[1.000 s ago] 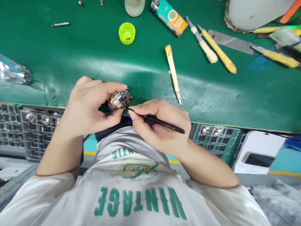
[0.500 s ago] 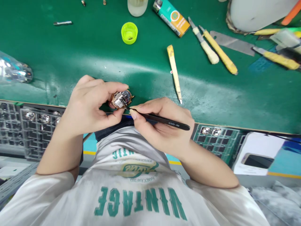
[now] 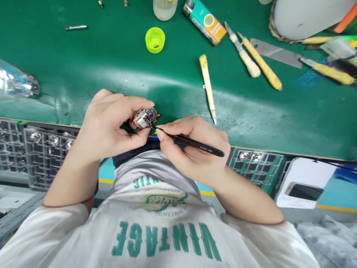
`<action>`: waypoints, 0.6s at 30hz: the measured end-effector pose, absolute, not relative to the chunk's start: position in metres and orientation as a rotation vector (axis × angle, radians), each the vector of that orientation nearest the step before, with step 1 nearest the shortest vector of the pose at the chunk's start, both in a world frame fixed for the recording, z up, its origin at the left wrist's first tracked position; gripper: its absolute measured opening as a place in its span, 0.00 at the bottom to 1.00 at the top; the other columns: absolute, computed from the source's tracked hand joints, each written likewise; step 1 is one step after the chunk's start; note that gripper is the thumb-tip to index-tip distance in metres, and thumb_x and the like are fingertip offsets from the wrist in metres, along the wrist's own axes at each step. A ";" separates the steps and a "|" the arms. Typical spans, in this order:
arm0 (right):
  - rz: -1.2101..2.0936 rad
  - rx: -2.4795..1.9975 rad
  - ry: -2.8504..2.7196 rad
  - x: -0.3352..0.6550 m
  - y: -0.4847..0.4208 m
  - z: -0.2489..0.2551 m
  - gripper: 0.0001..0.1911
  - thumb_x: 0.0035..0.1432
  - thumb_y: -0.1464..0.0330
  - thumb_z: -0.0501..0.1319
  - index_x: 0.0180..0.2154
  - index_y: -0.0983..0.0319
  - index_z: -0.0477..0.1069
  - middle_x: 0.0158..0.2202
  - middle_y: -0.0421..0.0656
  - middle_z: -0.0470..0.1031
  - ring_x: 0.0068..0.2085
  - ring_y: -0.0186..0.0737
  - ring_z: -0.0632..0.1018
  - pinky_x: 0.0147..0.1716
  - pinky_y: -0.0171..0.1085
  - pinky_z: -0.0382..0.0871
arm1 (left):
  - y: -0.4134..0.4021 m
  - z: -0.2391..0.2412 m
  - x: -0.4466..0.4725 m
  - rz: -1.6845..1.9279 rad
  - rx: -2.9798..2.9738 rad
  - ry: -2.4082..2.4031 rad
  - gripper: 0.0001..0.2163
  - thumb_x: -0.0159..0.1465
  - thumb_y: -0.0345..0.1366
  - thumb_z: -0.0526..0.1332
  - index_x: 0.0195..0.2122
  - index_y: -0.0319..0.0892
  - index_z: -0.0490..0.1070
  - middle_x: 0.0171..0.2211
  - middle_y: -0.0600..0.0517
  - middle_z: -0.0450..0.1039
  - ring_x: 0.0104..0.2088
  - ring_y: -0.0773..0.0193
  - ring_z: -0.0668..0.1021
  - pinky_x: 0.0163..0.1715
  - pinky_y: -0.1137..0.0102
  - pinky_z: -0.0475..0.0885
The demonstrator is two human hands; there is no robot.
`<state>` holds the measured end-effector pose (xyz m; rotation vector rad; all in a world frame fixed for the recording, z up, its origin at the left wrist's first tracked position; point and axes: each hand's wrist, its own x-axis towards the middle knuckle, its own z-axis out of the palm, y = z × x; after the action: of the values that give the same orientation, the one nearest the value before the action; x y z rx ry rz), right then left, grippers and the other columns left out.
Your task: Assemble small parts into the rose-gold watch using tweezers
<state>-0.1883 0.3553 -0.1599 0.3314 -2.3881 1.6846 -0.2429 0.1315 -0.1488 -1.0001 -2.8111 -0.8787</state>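
Observation:
A round gold-rimmed watch case (image 3: 145, 118) with its inner parts showing is pinched between the thumb and fingers of my left hand (image 3: 111, 121). It is held at the near edge of the green bench. My right hand (image 3: 196, 149) is closed around black tweezers (image 3: 199, 145), which carry light lettering near their rear end. Their tips are at the lower right rim of the watch case, close to my left thumb. Whether the tips grip anything is too small to tell.
A yellow-wrapped tool (image 3: 207, 88) lies right of my hands. Beyond are a lime-green cap (image 3: 155, 40), a lighter (image 3: 205, 21), knives with wrapped handles (image 3: 244, 56) and a flat blade (image 3: 276, 52). Trays of watch parts (image 3: 44, 160) and a phone (image 3: 305, 191) sit below the bench edge.
The whole view has shifted very slightly. The tweezers have rolled a little in my right hand, their tips still at the watch case's rim. My left hand keeps its hold.

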 end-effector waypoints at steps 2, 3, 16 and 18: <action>1.686 0.327 -2.395 -0.188 0.355 -0.160 0.08 0.63 0.74 0.72 0.40 0.56 0.80 0.36 0.38 0.87 0.34 0.37 0.86 0.37 0.35 0.85 | 0.131 -0.149 -0.243 -0.888 -0.995 -2.808 0.16 0.66 0.39 0.69 0.54 0.46 0.76 0.32 0.59 0.79 0.34 0.64 0.80 0.43 0.63 0.69; 1.688 0.323 -2.397 -0.188 0.355 -0.160 0.07 0.63 0.74 0.72 0.40 0.56 0.80 0.36 0.38 0.87 0.34 0.37 0.86 0.37 0.35 0.85 | 0.130 -0.149 -0.243 -0.889 -0.997 -2.812 0.16 0.66 0.39 0.69 0.55 0.45 0.76 0.32 0.59 0.79 0.34 0.64 0.80 0.43 0.63 0.69; 1.737 0.274 -2.372 -0.186 0.355 -0.158 0.06 0.62 0.73 0.73 0.39 0.56 0.80 0.37 0.39 0.87 0.35 0.38 0.86 0.38 0.35 0.85 | 0.129 -0.150 -0.243 -0.901 -1.018 -2.819 0.18 0.64 0.37 0.69 0.55 0.43 0.76 0.31 0.59 0.78 0.33 0.65 0.80 0.44 0.65 0.68; 1.748 0.271 -2.388 -0.186 0.355 -0.157 0.06 0.63 0.73 0.73 0.39 0.56 0.80 0.37 0.39 0.87 0.35 0.38 0.86 0.38 0.36 0.85 | 0.129 -0.150 -0.244 -0.899 -1.011 -2.826 0.18 0.64 0.38 0.68 0.55 0.43 0.77 0.31 0.59 0.79 0.33 0.64 0.80 0.43 0.64 0.68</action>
<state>-0.1860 0.3550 -0.1573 0.2707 -2.3876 1.7482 -0.2436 0.1290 -0.1499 -1.0112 -2.8256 -0.8994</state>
